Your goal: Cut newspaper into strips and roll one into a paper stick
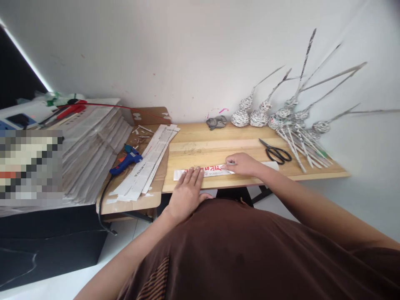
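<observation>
A strip of printed newspaper (pixel 215 170) with large red characters lies along the front edge of the wooden table. My left hand (pixel 186 187) presses flat on its left part, fingers stretched out and the thumb apart over the table edge. Over the middle of the same strip, my right hand (pixel 242 164) is closed in a pinch. A thin greyish bit shows at its fingertips; whether it is a stick or a paper edge I cannot make out. Black-handled scissors (pixel 276 154) lie just behind the right wrist, apart from it.
Loose paper strips (pixel 146 162) and a blue glue gun (pixel 126 161) lie on cardboard at left, beside a tall newspaper stack (pixel 96 146). Woven paper gourd shapes (pixel 240 117) with long stems line the wall. Rolled paper sticks (pixel 304 148) and a grey cloth (pixel 216 122) are nearby.
</observation>
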A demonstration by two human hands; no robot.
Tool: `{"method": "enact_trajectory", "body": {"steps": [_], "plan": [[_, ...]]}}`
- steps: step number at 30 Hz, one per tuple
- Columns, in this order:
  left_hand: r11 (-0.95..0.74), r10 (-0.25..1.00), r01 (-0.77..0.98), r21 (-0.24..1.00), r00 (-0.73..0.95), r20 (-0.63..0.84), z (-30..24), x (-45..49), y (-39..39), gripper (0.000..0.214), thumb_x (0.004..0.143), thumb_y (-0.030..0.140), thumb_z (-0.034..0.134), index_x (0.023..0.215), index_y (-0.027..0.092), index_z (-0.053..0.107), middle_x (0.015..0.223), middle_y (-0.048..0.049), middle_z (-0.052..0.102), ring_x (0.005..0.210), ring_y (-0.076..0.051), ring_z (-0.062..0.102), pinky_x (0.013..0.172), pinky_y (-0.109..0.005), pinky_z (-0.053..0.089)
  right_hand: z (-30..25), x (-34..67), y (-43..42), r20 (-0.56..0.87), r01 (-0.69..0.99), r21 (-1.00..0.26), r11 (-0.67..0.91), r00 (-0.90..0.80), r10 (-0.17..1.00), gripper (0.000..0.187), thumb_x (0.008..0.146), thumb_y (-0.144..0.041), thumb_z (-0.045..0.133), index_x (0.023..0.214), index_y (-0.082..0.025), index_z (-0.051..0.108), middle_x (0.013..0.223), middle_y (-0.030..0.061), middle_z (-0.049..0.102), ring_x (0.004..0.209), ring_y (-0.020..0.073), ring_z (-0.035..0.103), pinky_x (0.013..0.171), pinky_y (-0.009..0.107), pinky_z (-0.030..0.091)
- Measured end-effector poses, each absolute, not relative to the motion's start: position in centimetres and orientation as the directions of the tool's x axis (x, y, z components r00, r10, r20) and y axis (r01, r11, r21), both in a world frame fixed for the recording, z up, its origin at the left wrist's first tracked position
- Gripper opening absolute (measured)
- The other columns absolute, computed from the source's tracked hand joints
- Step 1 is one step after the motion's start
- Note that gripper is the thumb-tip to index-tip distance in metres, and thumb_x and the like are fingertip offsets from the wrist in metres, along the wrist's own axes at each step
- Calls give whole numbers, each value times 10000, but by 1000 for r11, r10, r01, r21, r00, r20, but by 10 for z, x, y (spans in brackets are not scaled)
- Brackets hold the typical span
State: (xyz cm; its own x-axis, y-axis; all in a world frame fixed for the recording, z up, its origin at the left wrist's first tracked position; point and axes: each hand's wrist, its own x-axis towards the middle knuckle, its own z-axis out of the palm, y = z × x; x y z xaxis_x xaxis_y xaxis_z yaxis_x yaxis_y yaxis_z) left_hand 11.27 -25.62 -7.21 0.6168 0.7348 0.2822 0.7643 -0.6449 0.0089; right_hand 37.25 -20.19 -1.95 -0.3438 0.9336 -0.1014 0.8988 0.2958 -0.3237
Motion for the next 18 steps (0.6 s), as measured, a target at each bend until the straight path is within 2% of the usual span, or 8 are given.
{"method": "enact_trajectory", "body": {"steps": [7,11,13,16,18], "plan": [[-586,768,810,-20,562,307,-78,68,-263,713,893,547,475,1440,94,408,1487,-156,424,1385,-294,380,1133,-425,333,-20,374,-202,-92,889,-349,297,-348,933,493,860,-620,453,651,-186,558,597,-7,544,563,121,446,531,252,229],[-573,776,819,-16,549,310,-77,60,-264,623,924,501,441,1425,130,439,1450,-144,484,1358,-273,425,1109,-413,372,-22,375,-201,-92,891,-331,312,-359,929,499,872,-619,439,650,-189,560,593,-1,546,556,125,437,537,263,223],[-560,786,828,-31,542,296,-77,62,-267,636,914,499,464,1454,170,402,1455,-151,478,1354,-288,429,1105,-429,372,-24,376,-201,-83,897,-313,312,-353,932,518,885,-622,417,644,-189,567,591,6,551,555,131,436,541,271,221],[-519,808,850,-86,521,275,-75,67,-272,692,869,527,530,1489,292,330,1464,-163,453,1360,-333,411,1080,-467,382,-28,375,-202,-39,916,-261,305,-325,945,567,907,-636,369,634,-188,584,607,29,578,570,147,459,544,280,216],[-501,813,858,-115,512,278,-72,70,-275,711,838,561,554,1478,338,341,1444,-172,463,1355,-356,412,1079,-491,372,-30,373,-204,6,932,-215,291,-297,955,582,916,-641,352,654,-189,607,643,49,612,603,165,496,547,285,214]]}}
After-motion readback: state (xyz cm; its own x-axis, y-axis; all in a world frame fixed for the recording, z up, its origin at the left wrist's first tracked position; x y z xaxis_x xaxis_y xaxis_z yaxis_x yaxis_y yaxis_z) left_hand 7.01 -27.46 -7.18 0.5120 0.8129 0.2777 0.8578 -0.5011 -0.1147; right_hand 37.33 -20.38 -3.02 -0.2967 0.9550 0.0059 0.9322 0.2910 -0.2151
